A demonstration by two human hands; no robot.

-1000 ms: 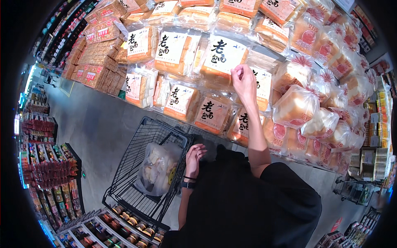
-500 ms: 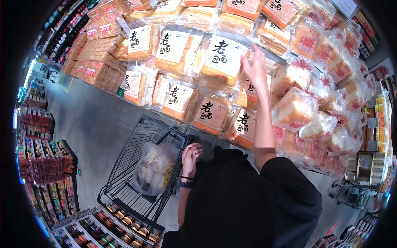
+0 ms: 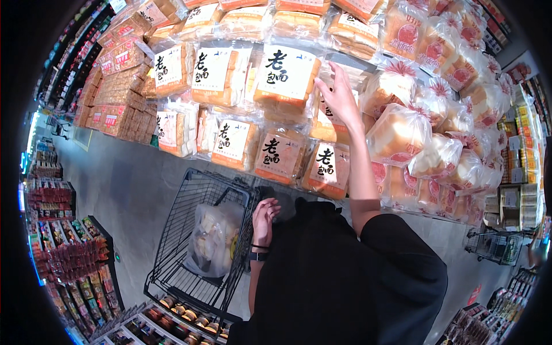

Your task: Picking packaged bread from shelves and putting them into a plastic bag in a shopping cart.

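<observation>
the white-labelled bread pack lies label up in the middle of a heaped bread display. the right hand hangs at its right edge, thumb apart from the fingers with a wide gap between them; whether the thumb touches the wrapper i cannot tell. that hand and its forearm cross in front of a salmon-labelled pack, just right of the white-labelled bread pack, covering part of it.

to the left of the white-labelled bread pack lies another pale-labelled loaf, and farther left stand stacks of brown packs with red labels. beyond it, orange-labelled packs are piled closely. on the near side of it lies a front row of packs, also crowded edge to edge. to its right, past the forearm, clear bags of bread with red ties bulge in a heap.

well to the near side of the white-labelled bread pack, and left, stands a black wire shopping cart with a filled clear plastic bag inside. the left hand is close beside the cart, fingers loosely bent and narrow together; contact with the frame i cannot tell.
</observation>
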